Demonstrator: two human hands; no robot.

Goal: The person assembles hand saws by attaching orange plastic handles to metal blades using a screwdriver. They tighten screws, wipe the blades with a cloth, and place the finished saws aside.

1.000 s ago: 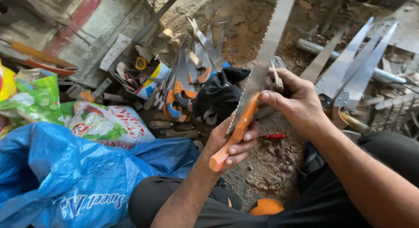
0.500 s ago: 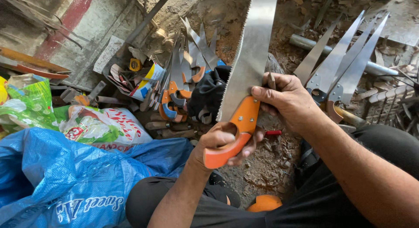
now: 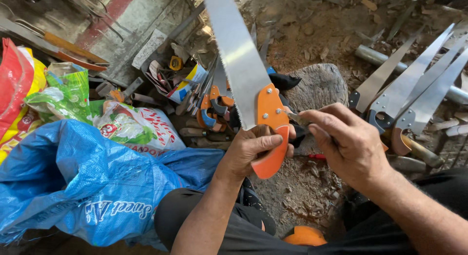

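Note:
My left hand [image 3: 253, 150] grips the orange handle [image 3: 271, 123] of a handsaw, whose steel blade [image 3: 235, 50] points up and away to the left. My right hand [image 3: 347, 145] is at the handle's right side, its fingers pinching a small metal tool [image 3: 296, 118] against the handle near the rivets. Behind the saw stands a round wooden block [image 3: 319, 84] with a black cloth [image 3: 285, 81] on it.
A blue plastic sack [image 3: 78, 186] lies at the left with printed bags [image 3: 131, 126] behind it. A heap of saws with orange handles [image 3: 212, 101] sits behind. Bare saw blades [image 3: 414, 94] lean at the right over a pipe [image 3: 375, 55]. An orange object [image 3: 304, 235] lies between my legs.
The saw has swung from leaning right to leaning left, and its handle has risen. My right hand has moved from the blade's edge to the handle's side.

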